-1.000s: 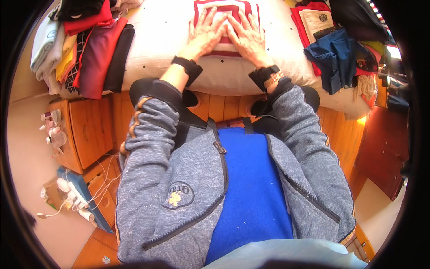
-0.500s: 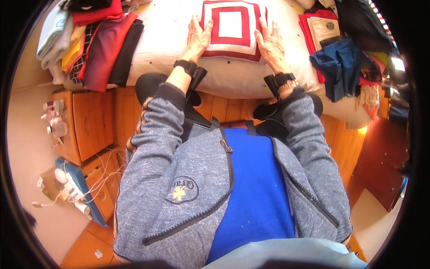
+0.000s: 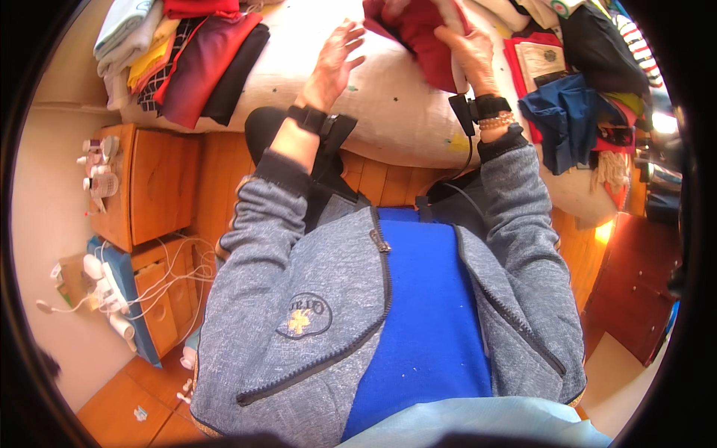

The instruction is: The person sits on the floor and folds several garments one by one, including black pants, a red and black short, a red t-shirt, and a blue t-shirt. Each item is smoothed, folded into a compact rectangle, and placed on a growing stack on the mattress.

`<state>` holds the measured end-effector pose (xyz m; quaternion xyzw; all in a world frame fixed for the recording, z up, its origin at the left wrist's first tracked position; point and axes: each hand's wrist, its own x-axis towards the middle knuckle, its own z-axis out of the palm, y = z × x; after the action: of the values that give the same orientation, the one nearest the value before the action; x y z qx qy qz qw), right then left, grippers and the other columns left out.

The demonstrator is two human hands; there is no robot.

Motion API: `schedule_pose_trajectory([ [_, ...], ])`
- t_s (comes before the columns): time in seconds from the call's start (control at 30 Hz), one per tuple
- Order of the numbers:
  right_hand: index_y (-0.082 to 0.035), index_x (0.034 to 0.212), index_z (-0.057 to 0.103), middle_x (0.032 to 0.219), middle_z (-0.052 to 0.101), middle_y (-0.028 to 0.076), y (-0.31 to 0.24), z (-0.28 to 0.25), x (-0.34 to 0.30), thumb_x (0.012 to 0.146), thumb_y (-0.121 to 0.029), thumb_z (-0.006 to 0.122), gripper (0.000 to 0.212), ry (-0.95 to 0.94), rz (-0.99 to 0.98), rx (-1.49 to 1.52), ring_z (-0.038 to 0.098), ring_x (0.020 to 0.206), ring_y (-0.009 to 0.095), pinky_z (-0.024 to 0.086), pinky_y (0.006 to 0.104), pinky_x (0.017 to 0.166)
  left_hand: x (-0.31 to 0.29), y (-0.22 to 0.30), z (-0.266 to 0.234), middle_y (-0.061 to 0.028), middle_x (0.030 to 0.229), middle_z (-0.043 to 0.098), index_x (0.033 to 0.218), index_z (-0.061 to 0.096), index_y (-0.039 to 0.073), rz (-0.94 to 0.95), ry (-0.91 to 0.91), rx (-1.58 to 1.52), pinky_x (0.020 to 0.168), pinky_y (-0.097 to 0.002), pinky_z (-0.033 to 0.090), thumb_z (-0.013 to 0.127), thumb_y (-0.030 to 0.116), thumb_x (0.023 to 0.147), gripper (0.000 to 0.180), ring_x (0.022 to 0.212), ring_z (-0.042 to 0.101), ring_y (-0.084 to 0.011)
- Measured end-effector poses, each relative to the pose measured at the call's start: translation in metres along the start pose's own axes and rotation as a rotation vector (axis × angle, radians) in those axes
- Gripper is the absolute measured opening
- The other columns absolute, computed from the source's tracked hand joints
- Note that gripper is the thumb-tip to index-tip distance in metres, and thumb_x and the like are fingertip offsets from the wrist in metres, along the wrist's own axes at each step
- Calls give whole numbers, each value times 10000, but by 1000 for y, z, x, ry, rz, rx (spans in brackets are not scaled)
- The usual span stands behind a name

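A dark red piece of folded cloth with white parts (image 3: 427, 46) is at the far edge of the view, lifted and tilted over the white bedspread (image 3: 373, 123). My right hand (image 3: 472, 58) grips its right side, thumb on the near face. Some of the cloth lies outside the picture at the top. To the left of it, my left hand (image 3: 332, 67) is raised over the bedspread, fingers spread and holding nothing. Both wrists wear black straps with a small black device, and beads circle the right one.
Folded clothes (image 3: 213, 67) are piled on the bed's left. On the right lie more garments, including a crumpled blue one (image 3: 559, 119). A wooden cabinet (image 3: 160, 183) holds small bottles (image 3: 101, 179); white cables (image 3: 175, 276) hang below. A dark red box-like piece (image 3: 635, 287) stands at right.
The red and white cloth, flat between my hands before, is now lifted and turned in my right hand. My left hand has come away from it. The view has shifted slightly.
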<state>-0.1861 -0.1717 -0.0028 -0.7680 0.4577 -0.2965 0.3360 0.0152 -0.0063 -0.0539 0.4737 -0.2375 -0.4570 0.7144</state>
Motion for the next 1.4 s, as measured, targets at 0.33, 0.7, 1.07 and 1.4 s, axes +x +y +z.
schedule_pose_trajectory([
  [0.33,-42,1164,611,1081,690,100,47,21,-73,851,-144,715,345,-210,655,1545,683,975,250,580,402,905,-86,-46,9,-81,1458,465,1505,320,200,-350,-116,-514,1082,-583,384,724,582,855,855,1335,463,-289],
  [0.7,-79,1254,583,1229,668,92,91,53,-108,827,-211,768,484,-148,755,1451,660,1088,247,539,433,994,-99,-86,37,18,1437,519,1457,431,212,-203,8,-378,1104,-496,366,842,425,793,809,1331,464,-205],
  [1.07,-102,1451,445,1405,559,107,90,35,-156,924,-426,679,662,-664,864,1296,532,1299,281,444,492,1070,-86,-88,26,-87,1084,708,1147,668,30,-212,282,-461,928,-376,549,806,21,768,403,992,670,-217],
  [1.4,-50,1294,603,1349,620,133,149,21,-165,979,-417,610,484,-600,797,904,574,1267,258,438,371,1066,-80,70,0,-120,1105,670,1180,617,-19,200,111,-484,957,-363,518,711,108,814,398,1026,647,-245],
])
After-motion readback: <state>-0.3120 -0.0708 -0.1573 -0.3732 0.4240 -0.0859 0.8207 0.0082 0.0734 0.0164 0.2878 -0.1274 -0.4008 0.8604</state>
